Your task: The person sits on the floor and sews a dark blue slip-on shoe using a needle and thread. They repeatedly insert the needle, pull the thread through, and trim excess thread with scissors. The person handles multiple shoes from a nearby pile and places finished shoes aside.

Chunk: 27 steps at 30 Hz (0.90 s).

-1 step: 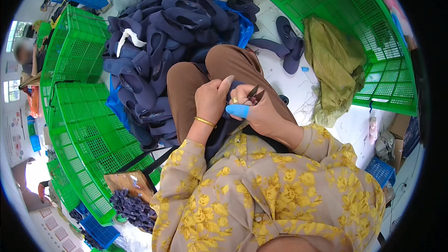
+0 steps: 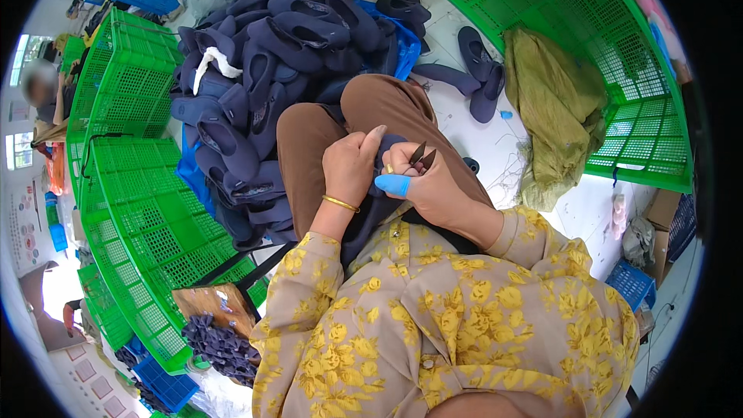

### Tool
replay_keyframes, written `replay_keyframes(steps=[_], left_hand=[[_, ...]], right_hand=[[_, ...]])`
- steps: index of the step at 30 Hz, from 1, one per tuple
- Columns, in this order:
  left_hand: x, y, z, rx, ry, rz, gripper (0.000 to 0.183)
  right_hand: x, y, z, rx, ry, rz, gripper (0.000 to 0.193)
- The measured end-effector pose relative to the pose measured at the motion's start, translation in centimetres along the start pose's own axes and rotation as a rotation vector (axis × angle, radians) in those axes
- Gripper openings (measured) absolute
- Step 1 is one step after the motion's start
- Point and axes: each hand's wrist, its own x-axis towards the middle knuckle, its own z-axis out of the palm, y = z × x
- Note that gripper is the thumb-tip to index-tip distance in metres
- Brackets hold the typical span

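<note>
In my lap, between both hands, is a navy slip-on shoe (image 2: pixel 392 141), mostly hidden by my fingers. My left hand (image 2: pixel 350 164), with a gold bangle at the wrist, is closed around it, thumb pointing up. My right hand (image 2: pixel 433 193) has a blue cover on its thumb and is closed on thread snips (image 2: pixel 420 156); two dark pointed blades stick out past the fingers. Both hands are close together. Beyond my knees rises a large pile of navy shoes (image 2: pixel 298 27), with a white scrap (image 2: pixel 213 66) lying on it.
Green plastic crates stand at the left (image 2: pixel 147 209) and the right (image 2: pixel 642 108). An olive sack (image 2: pixel 549 108) slumps by the right crate. Several loose navy shoes (image 2: pixel 481 70) lie on the white floor. A wooden stool (image 2: pixel 213 306) is at lower left. Another person (image 2: pixel 46 97) sits far left.
The fingers of my right hand have shifted very slightly, and the snips with them. My left hand and the shoe look the same.
</note>
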Motion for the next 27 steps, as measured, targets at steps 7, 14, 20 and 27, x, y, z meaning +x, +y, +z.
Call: replay_keyframes(steps=[7, 14, 20, 27], left_hand=[[-0.4, -0.1, 0.3, -0.133, 0.093, -0.111, 0.045], [-0.6, -0.3, 0.5, -0.063, 0.107, -0.016, 0.042], [-0.7, 1.1, -1.9, -0.190, 0.359, 0.052, 0.025], [-3.3, 3.8, -4.8, -0.099, -0.058, 0.163, 0.015]], right_hand=[[-2.2, -0.7, 0.0, -0.116, 0.018, 0.067, 0.043], [-2.9, -0.6, -0.8, -0.145, 0.034, 0.012, 0.043], [-4.6, -1.5, -3.4, -0.547, 0.037, -0.249, 0.029], [-7.9, -3.3, -6.4, -0.766, 0.322, 0.030, 0.015]])
